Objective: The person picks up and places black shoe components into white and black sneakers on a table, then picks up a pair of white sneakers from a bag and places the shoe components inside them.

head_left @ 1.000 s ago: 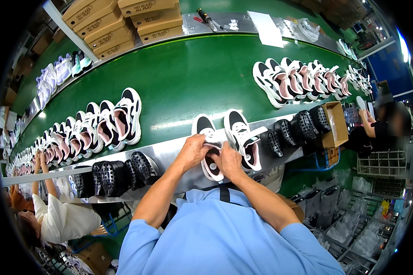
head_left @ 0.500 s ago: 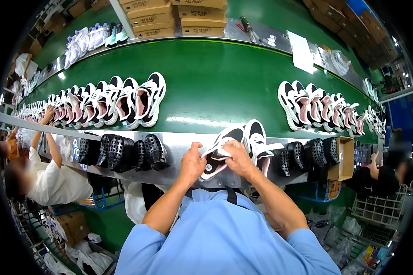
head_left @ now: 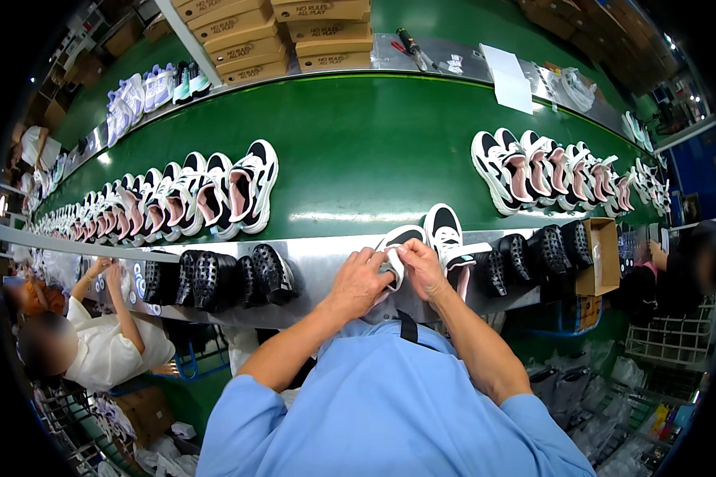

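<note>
Both hands are closed on a black-and-white sneaker (head_left: 401, 235) at the near metal edge of the bench, its toe pointing away from me. My left hand (head_left: 359, 281) lies over the shoe's opening with bent fingers at the collar. Between thumb and fingers, my right hand (head_left: 423, 272) pinches the white upper near the tongue. The hands hide most of the shoe's inside and heel. Just to the right stands a matching sneaker (head_left: 444, 229) with pink lining and its white strap sticking out to the right; neither hand grips it.
Black perforated shoe forms (head_left: 270, 274) stand left of me, and more black forms (head_left: 546, 253) right, beside an open carton (head_left: 601, 256). Sneaker rows (head_left: 250, 187) line the green belt (head_left: 358, 143). Shoe boxes (head_left: 330, 36) and a screwdriver (head_left: 410, 46) lie beyond. A co-worker (head_left: 107, 346) is at left.
My left hand has moved right and over the shoe's opening, covering the insole that showed before. My right hand now pinches the upper, closer to the left. The view has shifted slightly.
</note>
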The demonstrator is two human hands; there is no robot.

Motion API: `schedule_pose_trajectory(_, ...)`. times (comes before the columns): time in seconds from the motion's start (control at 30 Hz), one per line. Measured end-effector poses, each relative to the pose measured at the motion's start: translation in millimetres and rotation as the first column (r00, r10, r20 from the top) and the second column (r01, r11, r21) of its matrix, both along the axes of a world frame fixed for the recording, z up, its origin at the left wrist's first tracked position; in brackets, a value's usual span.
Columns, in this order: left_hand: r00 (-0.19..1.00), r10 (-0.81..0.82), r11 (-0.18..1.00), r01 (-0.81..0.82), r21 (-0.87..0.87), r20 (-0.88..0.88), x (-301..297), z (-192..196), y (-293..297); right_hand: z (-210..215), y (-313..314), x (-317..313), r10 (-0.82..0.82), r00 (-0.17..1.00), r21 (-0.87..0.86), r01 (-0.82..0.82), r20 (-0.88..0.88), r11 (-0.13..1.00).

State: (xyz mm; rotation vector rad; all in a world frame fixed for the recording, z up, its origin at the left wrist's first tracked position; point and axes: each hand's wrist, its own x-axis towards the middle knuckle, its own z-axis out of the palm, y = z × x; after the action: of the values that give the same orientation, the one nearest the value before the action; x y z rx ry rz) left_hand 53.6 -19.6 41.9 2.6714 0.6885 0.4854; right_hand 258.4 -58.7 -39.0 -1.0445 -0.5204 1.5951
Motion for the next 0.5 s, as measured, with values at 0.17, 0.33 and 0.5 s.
schedule_pose_trajectory(0.17, 0.969, -0.234, 0.967, 0.24, 0.085, -0.077, -8.9, -9.5, 16.5, 39.8, -2.5, -11.0, 0.137, 0.983, -0.016, -0.136, 0.121, 0.991)
schedule_pose_trajectory(0.33, 0.943, -0.328, 0.939, 0.332, 0.088, -0.057, -7.6, -18.2, 19.2, 34.3, -13.5, -5.2, 0.198, 0.961, 0.0, -0.202, 0.196, 0.979)
schedule_pose_trajectory(0.5, 0.88, -0.425, 0.855, 0.467, 0.224, -0.212, -19.5, -15.7, 7.9, 9.7, -9.4, -7.2, -0.056, 0.997, -0.105, 0.051, -0.053, 0.993)
